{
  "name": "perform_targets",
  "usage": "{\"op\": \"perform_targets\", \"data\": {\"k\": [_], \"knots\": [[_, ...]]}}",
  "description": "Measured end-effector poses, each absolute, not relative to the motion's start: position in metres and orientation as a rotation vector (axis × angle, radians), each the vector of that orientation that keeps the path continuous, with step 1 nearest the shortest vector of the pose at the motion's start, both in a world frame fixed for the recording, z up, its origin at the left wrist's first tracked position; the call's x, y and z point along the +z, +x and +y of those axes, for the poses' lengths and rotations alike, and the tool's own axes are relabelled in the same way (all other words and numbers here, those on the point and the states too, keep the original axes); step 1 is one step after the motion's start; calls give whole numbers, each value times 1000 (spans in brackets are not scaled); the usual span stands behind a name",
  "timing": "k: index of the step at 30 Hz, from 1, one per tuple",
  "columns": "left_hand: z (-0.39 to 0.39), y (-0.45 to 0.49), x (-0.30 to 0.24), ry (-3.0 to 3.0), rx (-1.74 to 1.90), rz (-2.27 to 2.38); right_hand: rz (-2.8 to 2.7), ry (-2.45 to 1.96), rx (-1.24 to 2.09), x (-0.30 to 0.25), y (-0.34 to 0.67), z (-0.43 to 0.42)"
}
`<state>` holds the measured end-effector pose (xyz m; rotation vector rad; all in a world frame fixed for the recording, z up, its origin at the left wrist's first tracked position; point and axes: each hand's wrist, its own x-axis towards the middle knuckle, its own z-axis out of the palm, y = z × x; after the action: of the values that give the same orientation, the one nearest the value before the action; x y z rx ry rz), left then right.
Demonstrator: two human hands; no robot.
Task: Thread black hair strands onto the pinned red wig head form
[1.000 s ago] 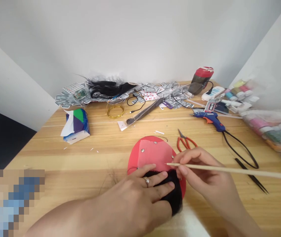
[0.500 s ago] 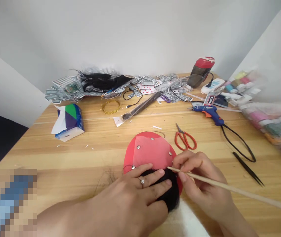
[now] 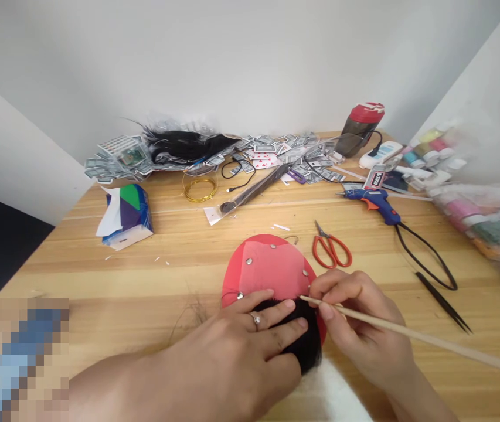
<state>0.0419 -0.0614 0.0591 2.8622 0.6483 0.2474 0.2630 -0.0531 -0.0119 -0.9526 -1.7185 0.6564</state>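
Observation:
A round red form [image 3: 233, 274] lies near the table's front edge, partly covered by pale sheer mesh [image 3: 274, 269] with several silver pinheads in it. Black hair [image 3: 309, 346] spreads over its lower half. My left hand [image 3: 236, 346], fingers apart, presses flat on the hair and the mesh edge. Pinched in my right hand [image 3: 364, 322] is a thin pale wooden stick [image 3: 429, 337]. Its pointed tip touches the hair's upper edge, just beyond my left fingertips. Part of the form is hidden under my left hand.
Red-handled scissors [image 3: 331, 249], black tweezers [image 3: 443, 302] and a blue glue gun [image 3: 375, 202] lie to the right. A tissue pack [image 3: 129, 217] sits at left. Gold wire [image 3: 200, 190], scattered cards [image 3: 265, 158] and a bundle of black hair [image 3: 188, 146] line the back.
The whole view has shifted very slightly. Both hands keep nearly the same pose, and the stick's tip stays at the hair's upper edge.

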Motion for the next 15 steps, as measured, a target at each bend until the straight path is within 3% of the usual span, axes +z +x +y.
{"op": "perform_targets", "data": {"k": [9, 15], "knots": [[-57, 43, 65, 2853, 187, 613, -1722, -958, 621, -7, 261, -52], [-51, 43, 85, 3140, -171, 489, -1686, -1079, 580, -32, 279, -53]]}}
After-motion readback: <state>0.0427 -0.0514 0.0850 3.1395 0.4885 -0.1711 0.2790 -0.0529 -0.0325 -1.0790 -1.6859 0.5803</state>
